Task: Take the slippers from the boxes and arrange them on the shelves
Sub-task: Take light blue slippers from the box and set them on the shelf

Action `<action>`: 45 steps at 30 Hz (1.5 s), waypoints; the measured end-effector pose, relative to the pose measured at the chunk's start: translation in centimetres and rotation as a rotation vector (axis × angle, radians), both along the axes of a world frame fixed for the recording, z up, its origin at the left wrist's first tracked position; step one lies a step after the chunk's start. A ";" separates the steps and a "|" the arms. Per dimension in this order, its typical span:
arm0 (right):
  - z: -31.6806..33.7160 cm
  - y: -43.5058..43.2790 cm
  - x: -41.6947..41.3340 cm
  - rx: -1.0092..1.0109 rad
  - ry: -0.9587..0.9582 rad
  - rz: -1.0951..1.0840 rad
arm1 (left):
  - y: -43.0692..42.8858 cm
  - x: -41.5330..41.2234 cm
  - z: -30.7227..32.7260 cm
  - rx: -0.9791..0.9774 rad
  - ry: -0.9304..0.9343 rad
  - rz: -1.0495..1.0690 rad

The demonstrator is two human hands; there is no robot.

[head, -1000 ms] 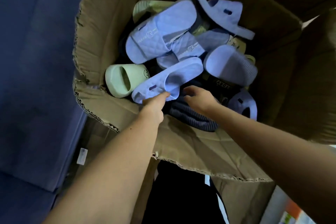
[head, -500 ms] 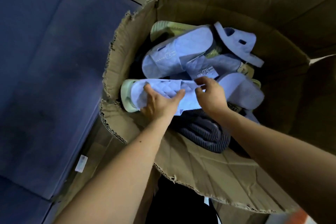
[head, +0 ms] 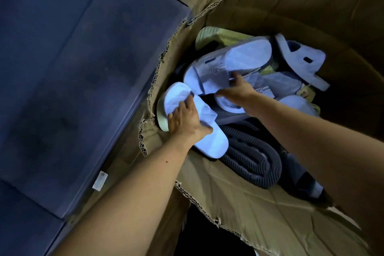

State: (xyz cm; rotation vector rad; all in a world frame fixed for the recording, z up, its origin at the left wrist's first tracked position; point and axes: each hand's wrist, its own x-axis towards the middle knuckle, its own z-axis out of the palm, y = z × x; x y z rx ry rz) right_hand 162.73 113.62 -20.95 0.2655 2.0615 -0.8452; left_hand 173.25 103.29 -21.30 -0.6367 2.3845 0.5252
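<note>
Down in the box [head: 228, 197], the left hand [head: 185, 120] is curled round a slipper [head: 212, 143] lying slantwise by the near-left rim, while the right hand [head: 239, 89] grips a second slipper [head: 245, 56] just beyond, which points away up-right, so both look free to lift straight out.

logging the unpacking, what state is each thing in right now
cardboard box: open, flap edges torn
left grip: holds the near light blue slipper at the box's left rim
right grip: holds the quilted light blue slipper on the pile
navy ribbed slipper: lying in the box, untouched
slotted light blue slipper: tilted at the pile's far side, untouched
</note>
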 end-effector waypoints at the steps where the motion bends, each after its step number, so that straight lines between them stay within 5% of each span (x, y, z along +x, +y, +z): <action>1: -0.1 -0.1 0.2 0.015 0.016 -0.016 | 0.1 0.2 0.1 -0.009 -0.014 -0.027; 6: 0.6 -0.4 3.7 0.170 0.184 0.311 | 0.5 0.5 1.2 -0.042 -0.048 -0.021; 21: 12.4 5.7 3.1 -0.104 0.258 -0.266 | 2.7 3.4 14.7 -0.101 0.425 -0.083; 33: 25.4 4.1 9.2 -0.198 0.302 -0.067 | 0.4 11.1 27.1 -0.147 0.473 0.085; 45: 24.8 7.5 11.3 -0.216 0.304 -0.331 | 2.7 15.3 25.6 -0.050 0.430 0.029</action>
